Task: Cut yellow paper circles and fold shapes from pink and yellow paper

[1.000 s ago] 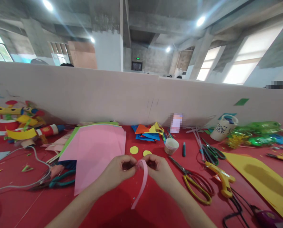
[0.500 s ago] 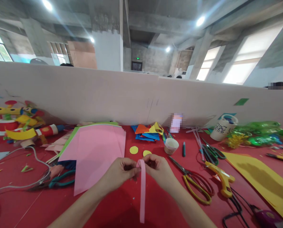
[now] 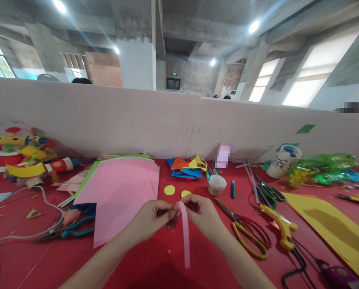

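Observation:
Between my two hands is a narrow pink paper strip [image 3: 185,241], curled into a small coil at its upper end. My left hand [image 3: 155,216] pinches the coil from the left side. From the right, the fingers of my right hand [image 3: 201,212] close on the same coil. The strip's loose end hangs down over the red table [image 3: 155,269]. Just beyond my fingertips lie two yellow paper circles [image 3: 169,190]. A stack of pink paper sheets [image 3: 125,192] is to the left of my left hand, and scissors [image 3: 248,233] with red and yellow handles lie right of my right hand.
A paper cup [image 3: 217,185] stands past my right hand. Farther right are a yellow glue gun [image 3: 280,224] with its cord and yellow sheets [image 3: 327,224]. Teal-handled pliers [image 3: 77,226] and a white cable [image 3: 23,236] lie left. A white partition [image 3: 122,120] borders the back.
The hanging end of the pink strip has swung to the right and become shorter as the coil turns between my fingers. Both hands stay in nearly the same place.

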`<act>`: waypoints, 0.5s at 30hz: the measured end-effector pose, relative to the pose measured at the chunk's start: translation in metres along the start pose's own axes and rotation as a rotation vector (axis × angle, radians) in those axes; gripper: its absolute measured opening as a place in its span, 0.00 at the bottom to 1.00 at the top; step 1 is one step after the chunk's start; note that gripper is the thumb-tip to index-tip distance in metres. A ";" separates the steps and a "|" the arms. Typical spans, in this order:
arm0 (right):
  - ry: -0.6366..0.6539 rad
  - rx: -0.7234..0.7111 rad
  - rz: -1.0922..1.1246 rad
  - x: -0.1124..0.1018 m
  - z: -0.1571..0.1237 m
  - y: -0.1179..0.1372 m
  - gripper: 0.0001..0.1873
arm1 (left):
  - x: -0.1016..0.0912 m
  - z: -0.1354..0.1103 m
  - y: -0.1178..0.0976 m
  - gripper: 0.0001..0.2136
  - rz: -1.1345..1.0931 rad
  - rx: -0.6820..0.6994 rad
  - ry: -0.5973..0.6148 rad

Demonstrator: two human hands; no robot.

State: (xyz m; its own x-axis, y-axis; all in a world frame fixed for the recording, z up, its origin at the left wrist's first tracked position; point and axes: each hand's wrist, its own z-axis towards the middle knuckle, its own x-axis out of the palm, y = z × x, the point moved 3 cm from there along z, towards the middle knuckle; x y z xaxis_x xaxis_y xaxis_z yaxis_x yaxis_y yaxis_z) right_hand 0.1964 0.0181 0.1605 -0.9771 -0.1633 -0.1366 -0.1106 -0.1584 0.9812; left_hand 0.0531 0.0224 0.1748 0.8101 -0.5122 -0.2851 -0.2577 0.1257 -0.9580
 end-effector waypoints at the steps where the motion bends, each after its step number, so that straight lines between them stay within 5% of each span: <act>1: 0.001 0.001 -0.003 0.000 0.000 -0.001 0.09 | 0.000 0.000 -0.001 0.17 0.013 0.000 -0.001; 15: -0.093 0.114 -0.033 -0.002 0.004 -0.015 0.17 | -0.002 0.000 0.013 0.12 0.144 0.005 0.090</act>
State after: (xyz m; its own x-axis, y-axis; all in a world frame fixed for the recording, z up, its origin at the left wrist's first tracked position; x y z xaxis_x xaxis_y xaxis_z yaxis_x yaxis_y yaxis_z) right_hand 0.1997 0.0250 0.1469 -0.9846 -0.0683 -0.1608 -0.1576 -0.0500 0.9862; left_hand 0.0483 0.0244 0.1630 0.7147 -0.5624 -0.4158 -0.3647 0.2076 -0.9077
